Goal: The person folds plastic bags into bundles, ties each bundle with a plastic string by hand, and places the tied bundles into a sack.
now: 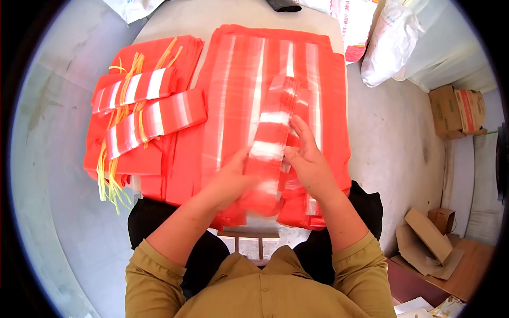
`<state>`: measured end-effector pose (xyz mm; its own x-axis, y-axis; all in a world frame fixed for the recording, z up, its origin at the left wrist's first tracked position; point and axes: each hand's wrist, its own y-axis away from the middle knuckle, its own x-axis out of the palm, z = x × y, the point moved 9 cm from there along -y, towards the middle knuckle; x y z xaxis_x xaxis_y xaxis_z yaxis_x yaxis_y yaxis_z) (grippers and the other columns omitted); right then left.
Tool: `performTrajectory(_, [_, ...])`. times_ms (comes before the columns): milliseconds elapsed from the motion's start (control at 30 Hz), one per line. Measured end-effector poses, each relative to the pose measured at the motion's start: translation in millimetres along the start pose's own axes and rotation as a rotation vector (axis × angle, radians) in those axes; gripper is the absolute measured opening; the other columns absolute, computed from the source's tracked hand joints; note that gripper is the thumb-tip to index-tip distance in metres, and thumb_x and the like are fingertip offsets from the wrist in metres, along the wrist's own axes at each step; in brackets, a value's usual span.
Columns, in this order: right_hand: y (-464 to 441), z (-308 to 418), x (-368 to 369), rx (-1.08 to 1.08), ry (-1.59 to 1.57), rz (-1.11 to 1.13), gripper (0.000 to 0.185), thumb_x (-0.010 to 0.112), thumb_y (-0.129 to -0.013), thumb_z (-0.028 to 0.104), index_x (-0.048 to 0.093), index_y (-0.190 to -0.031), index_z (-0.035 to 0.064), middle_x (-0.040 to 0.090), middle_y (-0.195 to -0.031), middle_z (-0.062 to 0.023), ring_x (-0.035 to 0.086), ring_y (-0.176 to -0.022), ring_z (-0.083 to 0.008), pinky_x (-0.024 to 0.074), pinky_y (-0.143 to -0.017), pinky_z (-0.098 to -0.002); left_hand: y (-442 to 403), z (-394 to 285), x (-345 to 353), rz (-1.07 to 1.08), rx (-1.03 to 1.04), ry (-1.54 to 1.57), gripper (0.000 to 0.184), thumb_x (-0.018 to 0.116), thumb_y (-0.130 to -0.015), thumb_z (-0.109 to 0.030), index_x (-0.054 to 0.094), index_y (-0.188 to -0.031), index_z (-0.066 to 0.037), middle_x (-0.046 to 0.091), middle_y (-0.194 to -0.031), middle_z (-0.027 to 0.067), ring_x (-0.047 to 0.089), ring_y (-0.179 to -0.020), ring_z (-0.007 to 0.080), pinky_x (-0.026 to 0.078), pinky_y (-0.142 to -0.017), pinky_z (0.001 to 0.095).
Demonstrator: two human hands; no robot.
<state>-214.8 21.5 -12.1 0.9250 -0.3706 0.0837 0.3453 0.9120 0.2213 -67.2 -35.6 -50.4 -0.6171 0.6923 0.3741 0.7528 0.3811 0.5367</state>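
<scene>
A folded red-and-white striped bundle stands out over a wide stack of red striped plastic sheets. My left hand is at the bundle's left side, its fingers partly hidden behind it. On the right side, my right hand has its thumb and fingers on the bundle's edge. The bundle's lower part is blurred. To the left, two folded striped bundles, an upper one and a lower one, lie on red plastic with yellow ties around and beneath them.
The pale table carries the stacks. White sacks are at the upper right. Cardboard boxes stand by the right wall, and an open carton lies at the lower right. A black object is at the table's far edge.
</scene>
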Motion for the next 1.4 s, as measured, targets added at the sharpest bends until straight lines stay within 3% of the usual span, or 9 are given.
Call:
performTrajectory(300, [2.2,-5.6,37.8,-0.101,-0.143,0.020,0.087,0.053,-0.103,0.003,-0.006,-0.167,0.0096,-0.008,-0.175,-0.0133,-0.001,-0.161,-0.0230,0.0200,-0.125,-0.0389,-1.9,-3.5,-7.3,-0.115,0.169,-0.342,0.092,0.072,-0.090,0.000,0.017,-0.164,-0.001,0.039,-0.159,0.0164,0.047,-0.139,0.0210,0.041,-0.114,0.0355])
performTrajectory(500, [-15.5,-0.9,21.4,-0.148,-0.100,-0.135,0.084,0.052,-0.101,-0.001,0.001,-0.167,0.0082,-0.001,-0.175,-0.0098,0.013,-0.159,-0.0220,0.0254,-0.122,-0.0359,3.6,-10.0,3.3,-0.011,0.187,-0.435,0.088,0.066,-0.089,0.006,0.025,-0.165,-0.010,0.031,-0.168,0.0125,0.048,-0.138,0.0180,0.043,-0.111,0.0332])
performTrajectory(833, [-81.2,39.6,-29.6,-0.254,-0.214,-0.371,0.059,0.050,-0.104,0.008,0.031,-0.160,0.0045,0.046,-0.154,-0.0079,0.053,-0.131,-0.0187,0.0508,-0.104,-0.0356,7.9,1.9,9.8,0.064,0.246,-0.489,0.069,0.062,-0.092,0.003,0.046,-0.157,-0.014,0.050,-0.157,0.0120,0.062,-0.114,0.0107,0.053,-0.089,0.0254])
performTrajectory(933, [-65.5,66.3,-21.5,-0.421,0.134,-0.314,0.055,0.054,-0.104,0.014,0.039,-0.157,0.0076,0.045,-0.157,-0.0104,0.047,-0.142,-0.0262,0.0432,-0.114,-0.0448,11.0,-0.9,11.6,0.056,0.246,-0.477,0.069,0.064,-0.092,0.001,0.047,-0.156,-0.014,0.053,-0.154,0.0121,0.061,-0.115,0.0148,0.052,-0.092,0.0282])
performTrajectory(1000, [-45.6,75.0,25.7,-0.672,0.949,-0.149,0.055,0.056,-0.103,0.021,0.044,-0.155,0.0097,0.042,-0.160,-0.0129,0.038,-0.149,-0.0326,0.0332,-0.119,-0.0518,15.3,-5.3,13.0,0.069,0.170,-0.422,0.068,0.066,-0.091,0.000,0.049,-0.154,-0.015,0.056,-0.152,0.0138,0.056,-0.137,0.0257,0.050,-0.107,0.0348])
performTrajectory(1033, [-40.5,64.7,50.0,-0.778,1.357,-0.048,0.055,0.057,-0.102,0.024,0.046,-0.154,0.0108,0.040,-0.162,-0.0142,0.033,-0.152,-0.0357,0.0282,-0.122,-0.0552,13.8,-5.8,12.6,0.070,0.182,-0.428,0.068,0.064,-0.091,0.002,0.048,-0.155,-0.014,0.057,-0.149,0.0117,0.057,-0.117,0.0189,0.050,-0.095,0.0310])
performTrajectory(1133, [-70.8,6.2,26.3,-0.356,1.370,-0.031,0.058,0.062,-0.098,0.030,0.050,-0.152,0.0116,0.034,-0.165,-0.0160,0.021,-0.157,-0.0409,0.0158,-0.125,-0.0596,7.1,2.9,8.2,0.074,0.191,-0.416,0.068,0.061,-0.091,0.006,0.047,-0.156,-0.010,0.060,-0.144,0.0071,0.060,-0.077,0.0047,0.052,-0.069,0.0228])
performTrajectory(1300, [-65.1,18.3,3.8,-0.367,1.267,-0.142,0.063,0.065,-0.097,0.024,0.045,-0.154,0.0051,0.029,-0.164,-0.0254,0.026,-0.154,-0.0405,0.0294,-0.122,-0.0513,9.1,4.6,6.2,0.079,0.049,-0.231,0.067,0.060,-0.090,0.010,0.048,-0.154,-0.006,0.058,-0.143,0.0063,0.058,-0.077,0.0028,0.051,-0.069,0.0212])
performTrajectory(1400, [-35.5,11.1,-38.3,-0.259,0.457,-0.415,0.070,0.065,-0.097,0.015,0.034,-0.159,0.0036,0.028,-0.165,-0.0220,0.031,-0.152,-0.0331,0.0379,-0.118,-0.0447,17.4,-5.2,11.2,0.087,0.062,-0.102,0.068,0.058,-0.089,0.011,0.046,-0.154,-0.005,0.058,-0.144,0.0064,0.058,-0.078,0.0025,0.050,-0.069,0.0213])
